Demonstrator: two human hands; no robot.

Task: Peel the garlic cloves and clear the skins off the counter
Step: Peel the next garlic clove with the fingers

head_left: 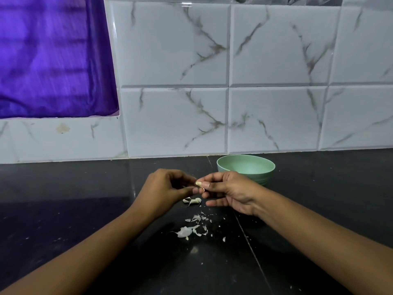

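A small pale garlic clove [198,184] is held above the glossy black stone surface [85,209], pinched between the two hands where their fingertips meet. The left hand [168,188] comes in from 7 o'clock with its fingers curled; its grip closes on the clove's left end, the thumb tip just under it. The right hand [231,192] comes in from 4 o'clock, and its grip is a pinch of thumb and forefinger on the clove's right side, the thumbnail turned up toward the camera, while its lower fingers stretch loosely out toward 9 o'clock and hold nothing. A thin curl of skin hangs at the clove's underside. At 6 o'clock from the clove, just below the fingertips, a curled strip of whitish garlic skin [192,201] lies on the surface. Further toward 6 o'clock lies a loose scatter of papery white skin flakes [191,227], the largest piece at its lower left, with tiny crumbs spread around it. At 1 o'clock from the clove, right behind the right hand, stands a round pale green bowl [266,177], near the foot of the wall; what it holds cannot be seen. The wall is white marble-veined tile [176,50], and at 10 o'clock hangs a shiny purple cloth [53,56].
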